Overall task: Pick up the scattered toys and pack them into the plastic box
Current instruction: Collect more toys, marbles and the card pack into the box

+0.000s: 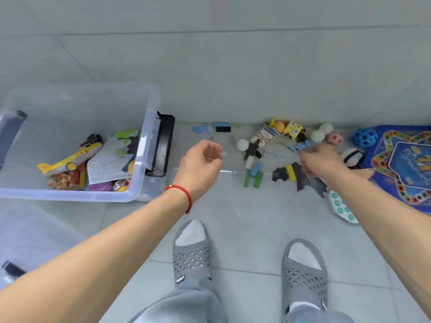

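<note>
The clear plastic box (140, 159) sat on the grey floor (245, 217) at the left. Inside it lay a yellow toy plane (70, 159), a printed sheet of paper (105, 162) and some small bright toys. A black handle (162, 145) showed on the box's right end.

To the right of the box, the loose toys lay along the bottom of the wall. There were three white balls (242, 144), an orange ball (279, 127), a pink ball (335, 138) and a blue ball with holes (364, 137). A card box (264, 137) lay near the white balls. Green and blue blocks (254, 174) lay close together, with a tiny white dice (235, 172) just beside them. Flat black shapes (300, 177) lay by a yellow block (290, 172). A blue game board (405, 164) was at the far right, with a round pale bubble toy (341, 206) near its corner.

The left hand (201, 160) hung above the floor between the box and the toys. Its fingers were curled and pinched a small pale piece (224, 153). It wore a red string (184, 194) on the wrist.

The right hand (319, 160) was over the black shapes, fingers bent and blurry. I cannot tell if it held anything.

Two feet in grey slippers (191, 252) stood below.
</note>
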